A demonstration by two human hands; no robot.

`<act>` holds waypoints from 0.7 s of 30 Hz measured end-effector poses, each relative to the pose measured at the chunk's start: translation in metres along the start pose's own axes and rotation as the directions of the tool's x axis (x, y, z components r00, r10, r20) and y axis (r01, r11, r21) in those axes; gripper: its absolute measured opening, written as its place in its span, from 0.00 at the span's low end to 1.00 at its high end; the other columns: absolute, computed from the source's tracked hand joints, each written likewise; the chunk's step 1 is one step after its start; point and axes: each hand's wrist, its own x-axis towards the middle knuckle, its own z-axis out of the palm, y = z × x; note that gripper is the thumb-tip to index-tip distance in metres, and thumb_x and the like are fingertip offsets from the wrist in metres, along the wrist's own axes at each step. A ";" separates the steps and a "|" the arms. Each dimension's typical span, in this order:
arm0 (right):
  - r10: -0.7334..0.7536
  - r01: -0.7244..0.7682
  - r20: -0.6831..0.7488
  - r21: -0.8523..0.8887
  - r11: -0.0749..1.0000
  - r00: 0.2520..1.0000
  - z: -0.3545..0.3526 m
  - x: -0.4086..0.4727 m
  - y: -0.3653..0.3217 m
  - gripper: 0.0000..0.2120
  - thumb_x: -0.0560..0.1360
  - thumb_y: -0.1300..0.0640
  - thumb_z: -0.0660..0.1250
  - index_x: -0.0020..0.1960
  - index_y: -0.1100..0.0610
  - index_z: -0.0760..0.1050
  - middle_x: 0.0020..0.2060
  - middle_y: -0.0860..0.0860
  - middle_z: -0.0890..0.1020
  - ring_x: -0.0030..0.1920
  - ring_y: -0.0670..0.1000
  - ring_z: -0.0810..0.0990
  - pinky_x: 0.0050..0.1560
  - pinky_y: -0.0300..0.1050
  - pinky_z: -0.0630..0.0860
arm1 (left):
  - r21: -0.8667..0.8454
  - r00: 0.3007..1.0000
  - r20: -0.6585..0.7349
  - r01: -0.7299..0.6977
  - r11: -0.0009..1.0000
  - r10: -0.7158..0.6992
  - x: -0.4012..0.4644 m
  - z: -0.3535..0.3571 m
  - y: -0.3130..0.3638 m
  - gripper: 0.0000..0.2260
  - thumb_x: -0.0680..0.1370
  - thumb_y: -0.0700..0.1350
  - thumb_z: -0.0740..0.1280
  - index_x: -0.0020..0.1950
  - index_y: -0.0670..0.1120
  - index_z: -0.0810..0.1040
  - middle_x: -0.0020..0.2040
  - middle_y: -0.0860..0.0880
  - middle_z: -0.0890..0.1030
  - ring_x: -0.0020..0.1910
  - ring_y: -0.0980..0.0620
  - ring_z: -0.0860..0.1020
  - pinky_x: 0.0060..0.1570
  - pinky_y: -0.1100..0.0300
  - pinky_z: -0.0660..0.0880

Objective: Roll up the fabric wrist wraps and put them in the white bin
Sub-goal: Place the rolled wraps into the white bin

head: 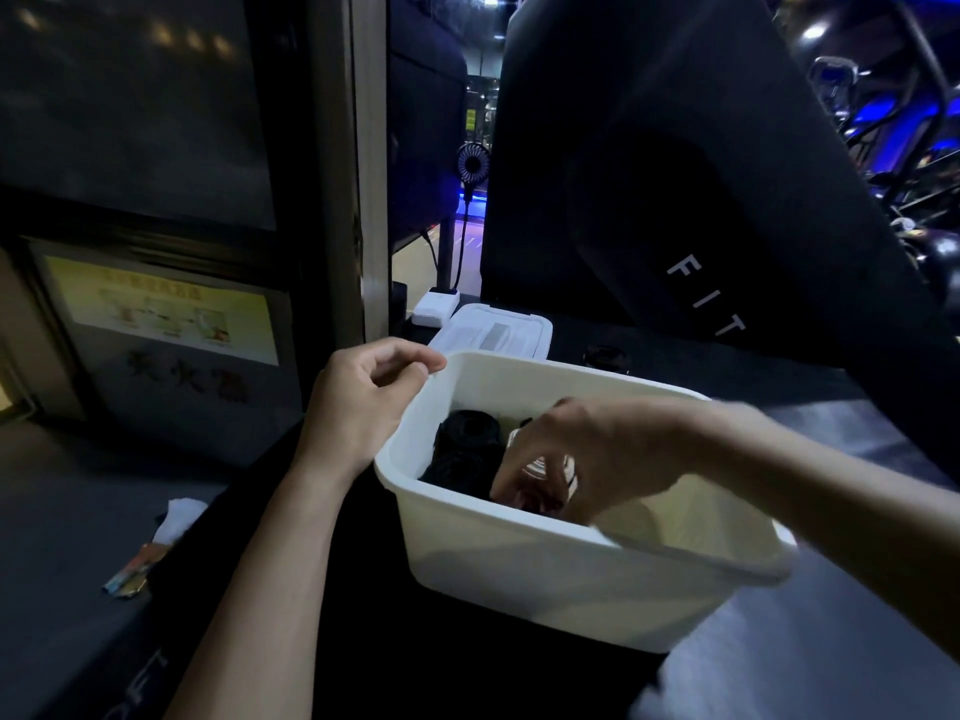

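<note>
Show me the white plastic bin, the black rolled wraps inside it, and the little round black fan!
white plastic bin (571, 579): head view, its front wall.
black rolled fabric wraps (465, 449): head view, top of the rolls.
little round black fan (473, 164): head view, its round grille.

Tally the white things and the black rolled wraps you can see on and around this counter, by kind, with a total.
White plastic bin: 1
White flat plastic lid behind the bin: 1
White small box-shaped charger: 1
White crumpled tissue: 1
Black rolled fabric wraps in the bin: at least 2; the right hand hides the rest
Total: 6 at least
</note>
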 end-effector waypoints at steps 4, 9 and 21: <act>0.084 -0.039 -0.342 0.136 0.990 0.936 -0.048 -0.001 0.042 0.15 0.77 0.66 0.67 0.57 0.50 0.82 0.44 0.44 0.86 0.36 0.47 0.85 0.36 0.39 0.78 | 0.002 1.000 0.008 -0.001 1.000 0.001 0.001 -0.001 0.000 0.10 0.80 0.35 0.68 0.48 0.48 0.87 0.46 0.54 0.88 0.48 0.60 0.84 0.49 0.68 0.75; 0.391 -0.445 -0.464 -0.008 0.895 0.795 -0.065 0.027 0.134 0.11 0.78 0.57 0.68 0.60 0.49 0.81 0.52 0.47 0.85 0.54 0.52 0.83 0.53 0.43 0.75 | -0.006 1.000 0.018 -0.007 1.000 0.007 0.003 -0.001 0.002 0.10 0.80 0.35 0.68 0.48 0.47 0.87 0.46 0.54 0.88 0.50 0.59 0.85 0.52 0.66 0.75; 0.602 -0.547 -0.168 0.283 0.788 0.781 -0.029 0.052 0.227 0.24 0.58 0.39 0.75 0.52 0.32 0.73 0.60 0.50 0.79 0.56 0.53 0.81 0.55 0.57 0.82 | -0.004 0.998 0.057 -0.025 1.000 0.025 0.007 -0.001 0.002 0.09 0.79 0.35 0.69 0.48 0.47 0.86 0.47 0.55 0.88 0.51 0.58 0.85 0.55 0.64 0.76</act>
